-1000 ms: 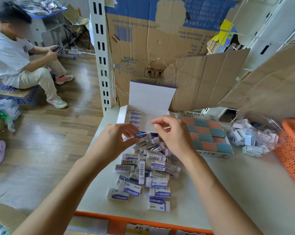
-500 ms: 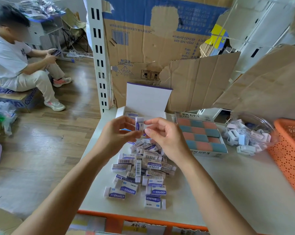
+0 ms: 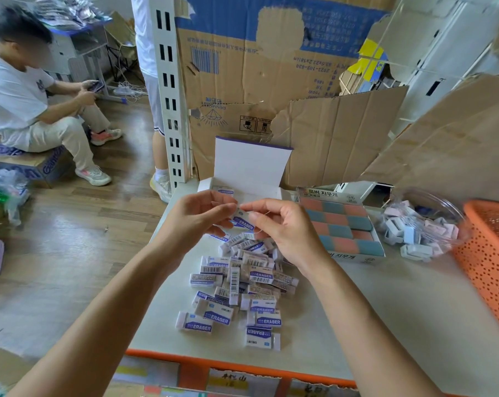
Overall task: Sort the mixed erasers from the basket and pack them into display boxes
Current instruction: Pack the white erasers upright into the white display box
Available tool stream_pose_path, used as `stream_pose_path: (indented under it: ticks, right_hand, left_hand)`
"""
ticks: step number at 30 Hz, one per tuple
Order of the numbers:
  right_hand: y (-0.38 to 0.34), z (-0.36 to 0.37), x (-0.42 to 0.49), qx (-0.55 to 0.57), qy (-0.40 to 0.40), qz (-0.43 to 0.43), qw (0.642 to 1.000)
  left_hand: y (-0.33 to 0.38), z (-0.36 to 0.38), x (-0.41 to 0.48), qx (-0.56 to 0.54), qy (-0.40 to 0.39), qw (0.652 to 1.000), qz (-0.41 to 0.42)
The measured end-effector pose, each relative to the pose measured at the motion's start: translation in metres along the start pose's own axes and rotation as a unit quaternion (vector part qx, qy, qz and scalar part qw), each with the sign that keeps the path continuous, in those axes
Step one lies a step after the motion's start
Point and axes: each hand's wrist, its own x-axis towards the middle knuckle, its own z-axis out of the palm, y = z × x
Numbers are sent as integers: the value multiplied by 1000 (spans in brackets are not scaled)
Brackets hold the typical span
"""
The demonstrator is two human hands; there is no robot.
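Above the table, my left hand (image 3: 196,216) and my right hand (image 3: 282,227) pinch one white eraser (image 3: 242,220) with a purple ERASER sleeve between their fingertips. Below them lies a loose pile of several like erasers (image 3: 242,279). Behind the hands stands an open white display box (image 3: 251,167) with its lid upright; one eraser (image 3: 224,191) shows at its left end. To its right is a box of pink and teal erasers (image 3: 342,227).
A clear plastic bowl (image 3: 426,224) of small pastel erasers sits by an orange perforated basket (image 3: 491,259) at the right edge. Torn cardboard (image 3: 271,75) walls the back. A white slotted post (image 3: 170,90) stands at the table's left corner. A person sits on the floor at left; another's legs stand behind the post.
The hands have drawn slightly nearer me, and the eraser, held upright half a second ago, now lies tilted between the fingertips. A standing person's legs have come into view behind the post.
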Motion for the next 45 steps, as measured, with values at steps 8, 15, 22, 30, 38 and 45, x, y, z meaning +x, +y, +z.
stream_pose_path:
  ticks: [8, 15, 22, 30, 38, 45]
  right_hand:
    - [5, -1, 10, -242, 59, -153, 956]
    - [9, -1, 47, -319, 8, -15, 948]
    - [12, 11, 65, -276, -109, 52, 954]
    - [17, 17, 72, -262, -121, 58, 956]
    - [25, 19, 72, -292, -99, 44, 950]
    - [25, 19, 66, -327, -81, 25, 941]
  left_hand:
    - [-2, -2, 9, -10, 29, 1000, 1]
    - [-20, -21, 30, 265, 136, 954, 24]
    - [-32, -22, 37, 289, 125, 949, 1]
    - [-34, -24, 36, 283, 114, 952, 8]
    - [-36, -23, 36, 278, 110, 954, 11]
    - [-33, -23, 32, 336, 109, 935, 14]
